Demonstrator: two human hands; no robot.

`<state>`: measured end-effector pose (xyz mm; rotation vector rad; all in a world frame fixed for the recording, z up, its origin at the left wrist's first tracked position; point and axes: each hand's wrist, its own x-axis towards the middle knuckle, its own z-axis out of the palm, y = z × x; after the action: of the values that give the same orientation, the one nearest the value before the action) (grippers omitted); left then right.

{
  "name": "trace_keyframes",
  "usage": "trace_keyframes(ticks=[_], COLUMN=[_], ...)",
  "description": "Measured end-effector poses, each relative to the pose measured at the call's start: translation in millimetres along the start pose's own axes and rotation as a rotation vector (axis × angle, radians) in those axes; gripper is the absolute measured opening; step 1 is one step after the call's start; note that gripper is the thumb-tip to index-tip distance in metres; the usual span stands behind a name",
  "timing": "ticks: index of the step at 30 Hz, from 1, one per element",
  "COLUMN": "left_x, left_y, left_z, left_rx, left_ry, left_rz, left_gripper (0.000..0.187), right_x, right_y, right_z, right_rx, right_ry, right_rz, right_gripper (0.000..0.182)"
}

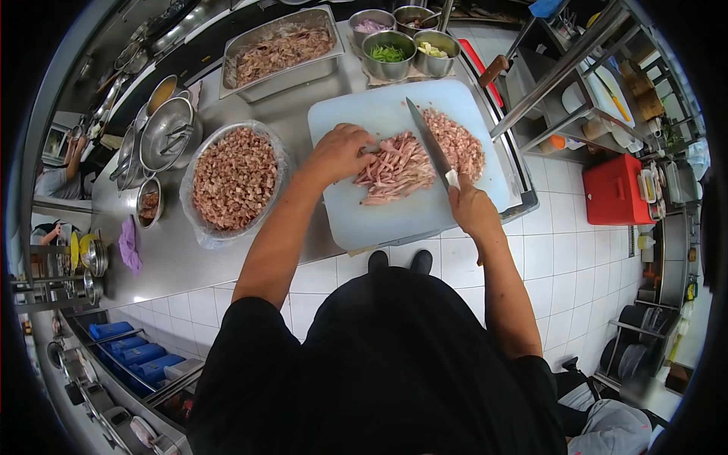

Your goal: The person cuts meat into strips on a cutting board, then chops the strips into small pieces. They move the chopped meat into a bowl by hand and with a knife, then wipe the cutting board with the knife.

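Observation:
My right hand (pixel 474 208) grips a kitchen knife (pixel 428 135) by its pale handle; the blade points away from me. It lies between a pile of raw meat strips (pixel 396 171) on the left and finely diced meat (pixel 459 140) on the right. Both piles rest on a pale blue-white cutting board (pixel 349 220). At the left end of the strips is my left hand (pixel 343 154), fingers bent and drawn together. A small greyish piece shows at its fingertips; what it is I cannot make out.
Left of the board stands a plastic-lined bowl of diced meat (pixel 235 178). Behind it is a steel tray (pixel 299 85) of shredded meat. Steel pots, one with chopped greens (pixel 388 54), stand at the back. Metal bowls (pixel 168 133) and a purple cloth (pixel 130 245) lie far left. A red bin (pixel 613 189) stands right.

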<state>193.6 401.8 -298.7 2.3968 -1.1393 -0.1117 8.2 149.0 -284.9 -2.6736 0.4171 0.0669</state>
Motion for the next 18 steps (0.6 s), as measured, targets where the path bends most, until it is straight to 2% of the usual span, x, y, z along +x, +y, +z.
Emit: trace_keyframes(ticks=[2,5,8,11,14,17,18], left_x=[4.6,11.8,18.5,26.5,26.8,29.6,30.5], left_y=[5.2,18.6,19.0,11.7,5.2,-1.0,2.4], left_z=[8.7,8.9,8.5,1.4,-17.0,-27.3,-26.6], left_rx=[-0.103,-0.131,-0.001,-0.149,-0.646,-0.782,-0.712], left_ry=[0.219,0.070,0.065,0.267,0.070,-0.018,-0.059], left_rz=[0.080,-0.017,0.157,0.188,-0.255,-0.345,-0.380], left_gripper=[0.026,0.022,0.024,0.020,0.022,0.022,0.023], right_x=[-0.7,-0.6,-1.2,-3.0,-1.3,-2.7,-2.8], right_y=[0.6,1.5,0.9,2.0,4.6,0.6,-0.1], right_z=[1.4,3.5,4.4,7.8,9.2,5.5,5.1], right_rx=[-0.003,-0.001,-0.018,-0.020,-0.007,-0.007,-0.009], right_ry=[0.010,0.016,0.016,0.025,0.026,0.016,0.014], right_rz=[-0.004,-0.004,0.009,0.016,0.012,0.030,0.036], right_gripper=[0.029,0.030,0.031,0.033,0.034,0.033,0.033])
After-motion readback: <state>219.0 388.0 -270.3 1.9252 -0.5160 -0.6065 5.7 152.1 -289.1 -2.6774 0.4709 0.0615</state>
